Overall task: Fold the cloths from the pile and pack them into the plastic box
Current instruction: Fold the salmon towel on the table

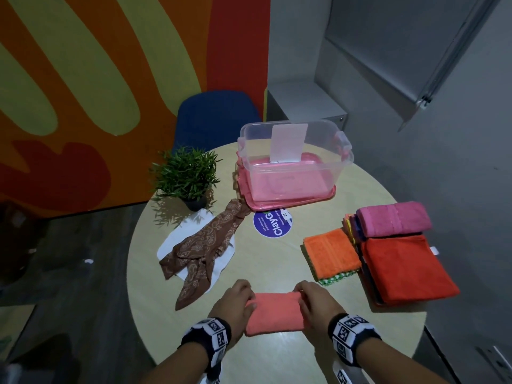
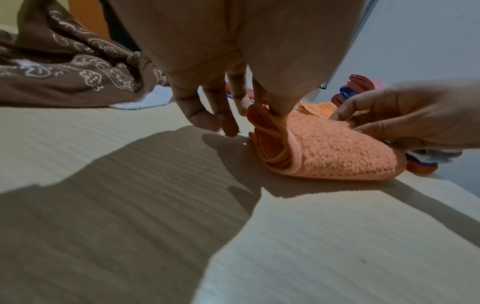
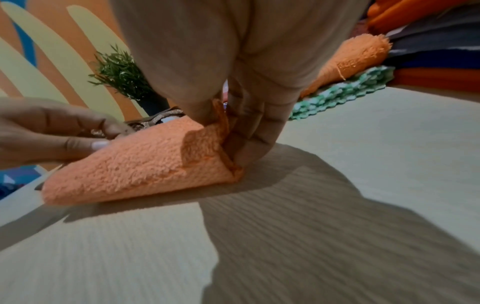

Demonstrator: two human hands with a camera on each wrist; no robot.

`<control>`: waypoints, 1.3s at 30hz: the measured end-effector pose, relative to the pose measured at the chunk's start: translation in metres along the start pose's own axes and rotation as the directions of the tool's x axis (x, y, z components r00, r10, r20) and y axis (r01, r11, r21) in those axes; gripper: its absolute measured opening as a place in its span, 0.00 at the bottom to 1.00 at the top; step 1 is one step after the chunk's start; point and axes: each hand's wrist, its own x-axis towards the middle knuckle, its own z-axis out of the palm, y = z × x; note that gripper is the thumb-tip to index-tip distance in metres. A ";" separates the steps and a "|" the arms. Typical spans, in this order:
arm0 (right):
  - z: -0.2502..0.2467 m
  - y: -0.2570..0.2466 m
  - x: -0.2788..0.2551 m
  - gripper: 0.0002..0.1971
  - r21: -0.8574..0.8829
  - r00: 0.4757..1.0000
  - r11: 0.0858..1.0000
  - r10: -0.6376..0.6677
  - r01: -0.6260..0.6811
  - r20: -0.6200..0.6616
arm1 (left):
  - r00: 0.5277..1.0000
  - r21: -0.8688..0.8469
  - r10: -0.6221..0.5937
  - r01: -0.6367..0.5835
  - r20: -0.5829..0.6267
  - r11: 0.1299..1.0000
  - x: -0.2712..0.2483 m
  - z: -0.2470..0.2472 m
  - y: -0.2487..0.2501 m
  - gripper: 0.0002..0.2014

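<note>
A folded salmon-pink cloth lies on the round table near its front edge. My left hand pinches its left end, thumb against fingers. At the other end my right hand pinches the layers the same way. The clear plastic box stands open at the far side on its pink lid, holding only an upright white card. To the right lies the pile of cloths, red on top with a rolled pink towel behind.
An orange cloth over a green-white one lies left of the pile. A brown patterned scarf on a white cloth sits at the left, a potted plant behind it. A round blue sticker marks the table centre. A blue chair stands beyond.
</note>
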 end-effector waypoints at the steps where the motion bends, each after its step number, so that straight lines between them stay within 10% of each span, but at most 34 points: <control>1: 0.002 0.000 0.000 0.14 -0.014 1.000 1.000 0.009 -0.009 0.001 | 1.000 0.042 0.010 -0.010 -0.010 0.999 0.002 -0.001 0.002 0.09; 7: 0.007 0.001 0.006 0.27 -0.110 0.997 0.993 0.047 -0.040 0.067 | 0.999 0.215 -0.002 -0.008 0.046 0.977 0.012 -0.008 0.018 0.10; 11: 0.004 -0.003 -0.004 0.35 -0.252 0.982 0.953 -0.183 0.166 -0.046 | 0.995 0.279 -0.005 -0.022 0.096 0.960 0.016 -0.010 0.024 0.11; 17: 0.018 0.000 -0.014 0.35 -0.390 0.917 0.835 -0.311 0.389 0.248 | 0.995 0.386 0.087 -0.095 0.040 0.918 0.015 -0.007 0.036 0.15; 23: 0.031 0.007 -0.007 0.44 -0.451 0.924 0.812 -0.273 0.371 0.269 | 0.941 0.494 0.111 -0.266 0.320 0.828 0.000 0.015 0.035 0.32; 39: 0.000 -0.007 0.014 0.22 -0.293 0.968 0.930 -0.174 0.223 0.184 | 0.948 0.471 0.069 -0.217 0.312 0.855 0.019 -0.006 0.020 0.29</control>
